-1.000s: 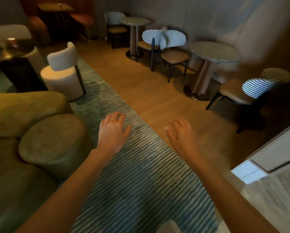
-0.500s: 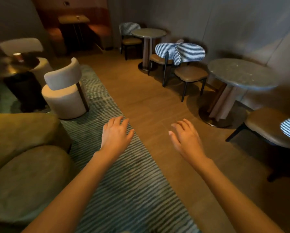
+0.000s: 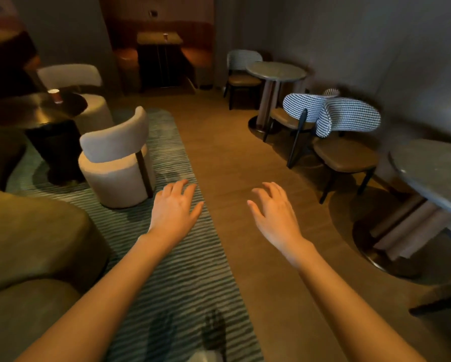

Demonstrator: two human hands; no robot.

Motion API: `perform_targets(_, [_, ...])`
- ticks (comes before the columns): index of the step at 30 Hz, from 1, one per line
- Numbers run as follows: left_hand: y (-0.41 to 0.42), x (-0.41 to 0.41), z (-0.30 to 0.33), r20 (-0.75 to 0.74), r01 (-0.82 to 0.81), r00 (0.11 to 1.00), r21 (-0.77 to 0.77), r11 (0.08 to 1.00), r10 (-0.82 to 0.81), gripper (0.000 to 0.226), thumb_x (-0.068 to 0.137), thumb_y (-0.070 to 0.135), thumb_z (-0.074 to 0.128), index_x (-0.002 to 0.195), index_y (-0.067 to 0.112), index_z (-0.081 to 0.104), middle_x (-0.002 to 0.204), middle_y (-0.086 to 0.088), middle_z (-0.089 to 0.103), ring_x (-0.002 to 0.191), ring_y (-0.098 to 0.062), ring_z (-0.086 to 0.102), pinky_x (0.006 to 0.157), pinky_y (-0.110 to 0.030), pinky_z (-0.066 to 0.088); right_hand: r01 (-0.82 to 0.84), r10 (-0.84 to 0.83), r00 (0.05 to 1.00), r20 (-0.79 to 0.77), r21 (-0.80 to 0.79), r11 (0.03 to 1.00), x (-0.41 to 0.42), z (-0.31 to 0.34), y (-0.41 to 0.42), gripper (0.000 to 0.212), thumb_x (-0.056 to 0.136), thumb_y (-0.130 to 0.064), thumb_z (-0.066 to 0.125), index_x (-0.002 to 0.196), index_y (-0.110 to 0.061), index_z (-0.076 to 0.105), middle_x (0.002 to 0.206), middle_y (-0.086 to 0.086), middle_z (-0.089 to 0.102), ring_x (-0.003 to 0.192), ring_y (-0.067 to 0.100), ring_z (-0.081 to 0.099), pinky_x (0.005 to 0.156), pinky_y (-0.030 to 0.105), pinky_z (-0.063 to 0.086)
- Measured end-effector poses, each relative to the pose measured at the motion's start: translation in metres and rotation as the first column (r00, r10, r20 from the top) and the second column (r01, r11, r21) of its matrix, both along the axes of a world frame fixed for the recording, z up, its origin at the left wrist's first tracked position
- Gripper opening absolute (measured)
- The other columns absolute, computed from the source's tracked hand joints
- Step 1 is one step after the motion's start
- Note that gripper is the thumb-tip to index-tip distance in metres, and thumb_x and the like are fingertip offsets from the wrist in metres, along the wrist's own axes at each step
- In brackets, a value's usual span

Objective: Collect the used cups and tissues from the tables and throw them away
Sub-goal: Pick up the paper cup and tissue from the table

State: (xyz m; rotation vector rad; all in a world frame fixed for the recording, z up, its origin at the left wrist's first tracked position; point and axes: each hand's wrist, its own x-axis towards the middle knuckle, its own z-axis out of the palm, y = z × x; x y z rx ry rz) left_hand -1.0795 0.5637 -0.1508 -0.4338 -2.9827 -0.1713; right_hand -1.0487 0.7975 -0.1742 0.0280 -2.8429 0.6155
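A red paper cup [image 3: 55,95] stands on the dark round table [image 3: 23,112] at the far left. A second small cup [image 3: 165,36] stands on the wooden table [image 3: 151,39] in the booth at the back. My left hand [image 3: 174,209] and my right hand [image 3: 274,214] are stretched out in front of me above the floor, fingers relaxed and spread, holding nothing. Both cups are far from my hands. I see no tissues.
A striped green rug [image 3: 177,257] runs along the left, a wooden floor [image 3: 227,158] beside it. A cream armchair [image 3: 117,163] and an olive sofa [image 3: 31,239] stand on the left. Round stone tables [image 3: 275,70] [image 3: 433,165] with checked chairs [image 3: 347,134] line the right wall.
The view has moved forward and swung left along the aisle. The dark round table with its cup has come closer, and the back booth table shows more. My hands stay empty and outstretched.
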Motion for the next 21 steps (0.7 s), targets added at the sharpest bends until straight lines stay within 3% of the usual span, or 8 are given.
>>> perform_targets(9, [0.058,-0.22,-0.008,0.009,0.01,1.0,-0.033,0.999,-0.01,0.055,0.096,0.047,0.04,0.143,0.017,0.037,0.149,-0.006,0.036,0.136,-0.026,0.033,0.109,-0.041,0.034,0.027,-0.026,0.997,0.079,-0.011,1.0,-0.214,-0.014,0.054,0.046,0.098,-0.044,0.042,0.136,-0.019,0.048,0.149,0.005,0.037,0.144,0.022,0.019,0.113,0.039,0.028])
perform_targets(15, [0.128,-0.393,-0.01,-0.032,-0.011,0.999,0.001,1.0,0.012,0.055,0.095,0.046,0.043,0.141,0.017,0.039,0.148,-0.008,0.036,0.135,-0.029,0.033,0.108,-0.043,0.032,0.037,-0.036,0.999,-0.03,0.043,0.998,-0.391,-0.006,0.125,0.045,0.098,-0.04,0.045,0.136,-0.017,0.049,0.146,0.007,0.041,0.143,0.024,0.024,0.115,0.039,0.027])
perform_targets(21, [0.185,-0.549,0.009,-0.055,-0.064,0.996,0.007,0.998,0.064,0.054,0.093,0.046,0.045,0.139,0.017,0.042,0.145,-0.007,0.04,0.133,-0.028,0.036,0.106,-0.042,0.032,0.007,-0.006,1.0,-0.009,0.08,0.997,-0.555,0.021,0.18,0.045,0.099,-0.039,0.042,0.138,-0.017,0.046,0.143,0.005,0.045,0.14,0.024,0.03,0.115,0.041,0.029])
